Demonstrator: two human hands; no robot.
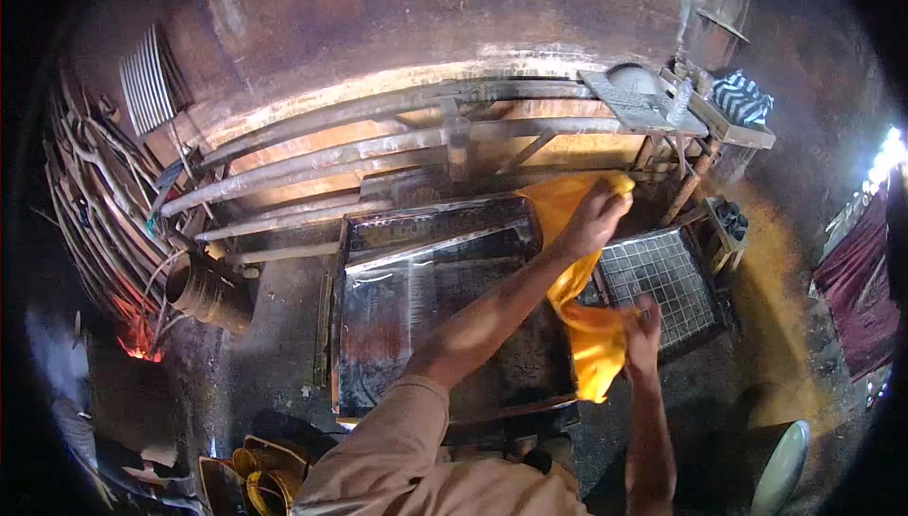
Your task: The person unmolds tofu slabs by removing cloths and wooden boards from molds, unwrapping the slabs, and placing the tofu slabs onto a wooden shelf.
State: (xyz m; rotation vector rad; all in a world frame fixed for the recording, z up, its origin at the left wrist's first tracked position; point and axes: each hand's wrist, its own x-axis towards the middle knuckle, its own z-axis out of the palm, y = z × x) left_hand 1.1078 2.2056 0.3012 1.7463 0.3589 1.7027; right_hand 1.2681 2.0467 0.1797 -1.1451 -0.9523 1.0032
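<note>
Yellow cloth (594,350) hangs along the tray (511,410) from two to four o'clock, its top gripped in the left hand (601,215). Blur hides whether the right hand (643,329), near three, grips it. Slack there could let it snag on the grid (654,279).

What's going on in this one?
A person is handling a yellow cloth at the right edge of a dark tray. The left hand grips its far end; the right hand is at its nearer part, though whether that hand grips is hard to tell. The cloth runs along between the tray and a grid. Off to the left, a fire glows by some sticks.
</note>
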